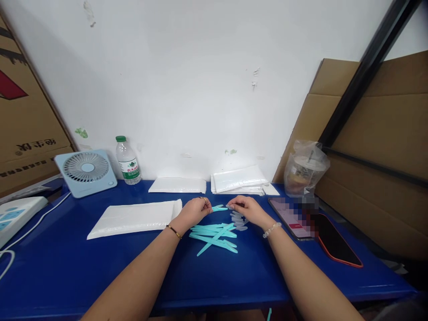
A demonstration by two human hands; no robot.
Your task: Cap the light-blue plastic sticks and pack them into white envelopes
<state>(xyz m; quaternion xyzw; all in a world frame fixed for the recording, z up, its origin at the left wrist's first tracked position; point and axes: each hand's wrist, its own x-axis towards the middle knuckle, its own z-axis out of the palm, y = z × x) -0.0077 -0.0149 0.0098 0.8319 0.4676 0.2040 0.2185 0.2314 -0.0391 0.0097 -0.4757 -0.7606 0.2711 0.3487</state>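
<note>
My left hand (199, 209) is closed around a turquoise eyebrow razor (220, 208), its end pointing right. Facing it, my right hand (247, 208) pinches a small clear plastic cap (230, 206) close to the razor's tip. Whether cap and razor touch is too small to tell. Below my hands lies a loose, crossed pile of turquoise razors (214, 236) on the blue table (160, 285). Several clear caps (239, 220) are heaped beside the pile, under my right hand.
White padded mailers (130, 218) lie at the left, with more white packets (239, 179) along the wall. A blue fan (87, 171) and water bottle (127, 160) stand back left. Phones (339, 238) and a bagged drink cup (304, 171) occupy the right.
</note>
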